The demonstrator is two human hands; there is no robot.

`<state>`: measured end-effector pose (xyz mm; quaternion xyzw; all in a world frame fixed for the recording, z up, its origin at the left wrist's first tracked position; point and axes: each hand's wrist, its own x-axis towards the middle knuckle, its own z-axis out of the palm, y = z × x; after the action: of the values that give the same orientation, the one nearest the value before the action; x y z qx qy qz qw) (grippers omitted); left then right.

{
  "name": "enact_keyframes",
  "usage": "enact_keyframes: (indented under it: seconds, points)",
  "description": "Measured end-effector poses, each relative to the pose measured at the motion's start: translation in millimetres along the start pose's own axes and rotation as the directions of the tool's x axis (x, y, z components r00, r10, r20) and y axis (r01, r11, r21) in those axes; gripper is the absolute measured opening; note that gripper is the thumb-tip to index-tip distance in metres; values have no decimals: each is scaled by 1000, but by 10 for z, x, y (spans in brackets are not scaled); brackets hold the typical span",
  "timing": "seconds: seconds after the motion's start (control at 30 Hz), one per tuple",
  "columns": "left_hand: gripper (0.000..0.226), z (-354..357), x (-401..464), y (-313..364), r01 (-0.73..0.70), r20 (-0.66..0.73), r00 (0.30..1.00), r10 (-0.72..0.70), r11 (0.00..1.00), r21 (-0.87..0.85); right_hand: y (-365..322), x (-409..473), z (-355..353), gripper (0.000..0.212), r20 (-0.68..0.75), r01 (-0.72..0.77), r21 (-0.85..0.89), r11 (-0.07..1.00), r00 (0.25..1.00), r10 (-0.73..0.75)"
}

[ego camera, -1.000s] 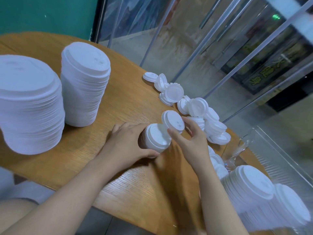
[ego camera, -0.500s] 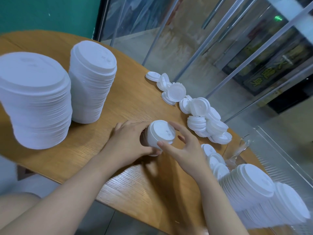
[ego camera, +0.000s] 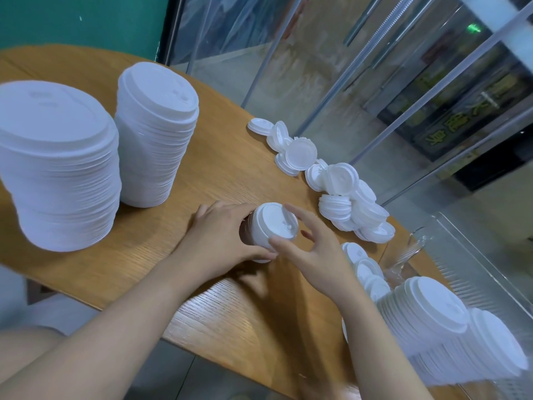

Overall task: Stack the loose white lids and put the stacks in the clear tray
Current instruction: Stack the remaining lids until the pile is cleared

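Gripping the small lid stack, left hand curled; right hand spread, fingertips touching it.

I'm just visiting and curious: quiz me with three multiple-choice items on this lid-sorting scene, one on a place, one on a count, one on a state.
1. Where does the clear tray stand?
A. at the table's right end
B. beside the green wall
C. on the floor

2. How many tall lid stacks stand upright at the left?
A. one
B. two
C. four

3. What is the left hand doing?
A. resting flat
B. pointing
C. gripping the small lid stack

Answers: 1 A, its clear wall rises at the right end; 2 B, two stand side by side; 3 C, its fingers wrap that stack.
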<state>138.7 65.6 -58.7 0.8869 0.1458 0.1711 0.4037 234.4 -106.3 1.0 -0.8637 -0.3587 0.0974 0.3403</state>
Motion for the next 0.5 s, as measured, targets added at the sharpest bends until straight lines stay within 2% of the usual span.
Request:
enact_keyframes:
  seconds: [0.07,0.17,0.23,0.3,0.4,0.5]
  points:
    - [79,12,9,-4,6,3,1000,-6,1000,-2,-11,50,-67,66,-63,0,33,999,998,2]
    - [81,19,12,-3,19,10,1000,-19,1000,2,26,230,-206,43,-281,-16,133,991,958,53]
    - [83,17,13,13,25,14,1000,-25,1000,-4,106,415,-280,30,-447,-4,223,975,888,106]
    - [80,23,11,41,35,8,999,-35,999,-18,222,631,-314,27,-570,-5,258,966,806,156]
    - [80,48,1,45,27,1,1000,-27,999,-18,468,957,-358,35,-633,-72,207,976,750,189]
    - [85,84,22,-22,4,9,1000,-4,1000,-11,648,1176,-446,39,-643,-81,11,997,762,69]
